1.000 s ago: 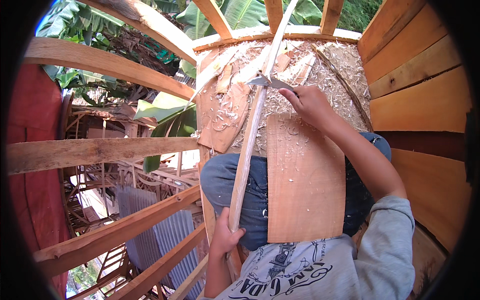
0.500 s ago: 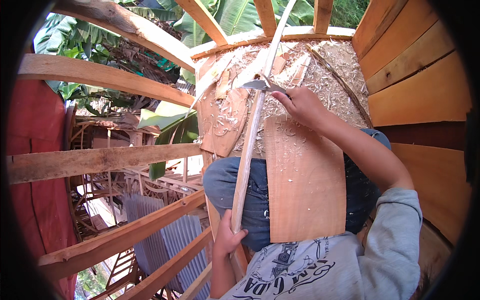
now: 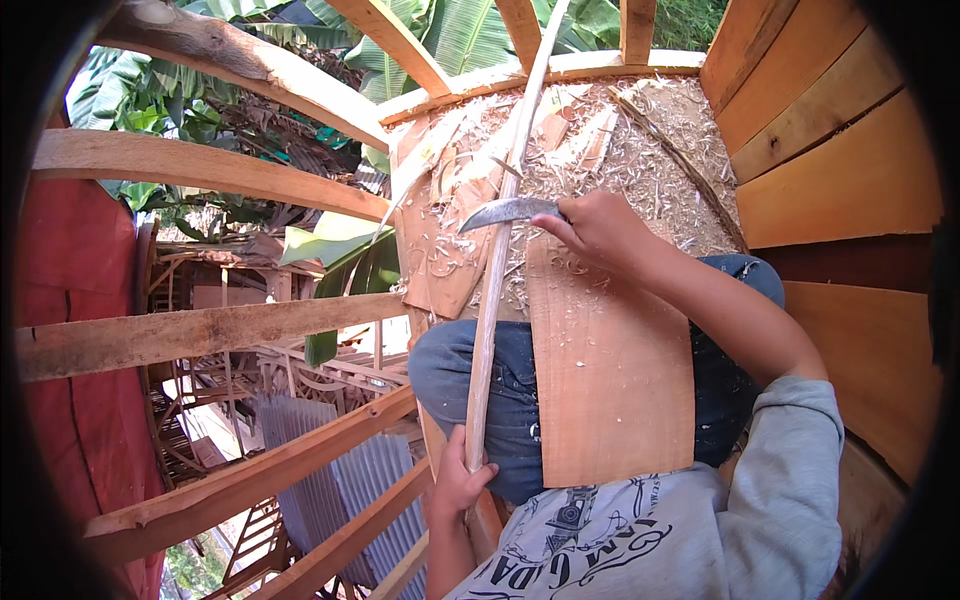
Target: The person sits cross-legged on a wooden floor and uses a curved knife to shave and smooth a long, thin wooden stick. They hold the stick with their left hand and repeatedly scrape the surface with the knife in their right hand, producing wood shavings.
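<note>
A long pale wooden stick (image 3: 487, 335) runs from beside my left thigh up past the far beam. My left hand (image 3: 462, 476) is wrapped round its near end. In my right hand (image 3: 602, 230) is a knife with a curved blade (image 3: 507, 212), its handle mostly hidden by the fingers. The blade lies across the stick about midway along, its tip pointing left. A thin curl of wood (image 3: 507, 168) stands out from the stick just beyond the blade. Across my lap lies a flat wooden board (image 3: 612, 370).
Wood shavings (image 3: 665, 140) cover the floor ahead, with loose planks (image 3: 450, 265) and a thin dark stick (image 3: 680, 165) among them. Open wooden beams (image 3: 220, 325) stand on the left, with a drop beyond them. A plank wall (image 3: 830, 170) rises on the right.
My right hand has drawn the knife back toward me along the stick, and the blade shows broader now. A curl of wood stands where the blade was. My left hand keeps its grip.
</note>
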Tool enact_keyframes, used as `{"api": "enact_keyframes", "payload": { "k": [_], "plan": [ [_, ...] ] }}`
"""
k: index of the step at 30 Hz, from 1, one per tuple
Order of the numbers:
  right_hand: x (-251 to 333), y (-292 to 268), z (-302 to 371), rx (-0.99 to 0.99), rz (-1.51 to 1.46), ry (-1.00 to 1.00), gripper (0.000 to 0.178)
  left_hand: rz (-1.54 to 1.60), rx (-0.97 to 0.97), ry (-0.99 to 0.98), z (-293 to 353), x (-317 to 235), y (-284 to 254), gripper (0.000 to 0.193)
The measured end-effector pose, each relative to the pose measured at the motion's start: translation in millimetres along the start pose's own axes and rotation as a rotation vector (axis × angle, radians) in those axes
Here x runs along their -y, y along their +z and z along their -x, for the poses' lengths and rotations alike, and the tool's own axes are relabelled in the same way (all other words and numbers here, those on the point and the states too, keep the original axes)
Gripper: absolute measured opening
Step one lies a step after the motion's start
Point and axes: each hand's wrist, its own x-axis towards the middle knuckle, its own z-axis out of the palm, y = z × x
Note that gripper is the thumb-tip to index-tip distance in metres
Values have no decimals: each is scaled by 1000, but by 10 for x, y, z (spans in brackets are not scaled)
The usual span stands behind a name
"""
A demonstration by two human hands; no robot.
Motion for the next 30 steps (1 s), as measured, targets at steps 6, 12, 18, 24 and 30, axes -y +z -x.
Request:
{"api": "enact_keyframes", "payload": {
  "k": [6, 12, 18, 24, 30],
  "plan": [
    [183, 130, 32, 77, -88, -143, 54, 76, 12, -5, 5, 85, -37, 44],
    [-135, 80, -38, -109, -73, 104, 50, 10, 19, 6, -38, 50, -31, 44],
    [218, 86, 119, 77, 50, -421, 53, 68, 50, 10, -26, 112, -72, 46],
    [-520, -254, -262, -179, -7, 308, 58, -11, 42, -7, -58, 43, -62, 48],
    [33, -221, 14, 9, 38, -109, 50, 110, 68, 35, -47, 208, -99, 52]
  ]
}}
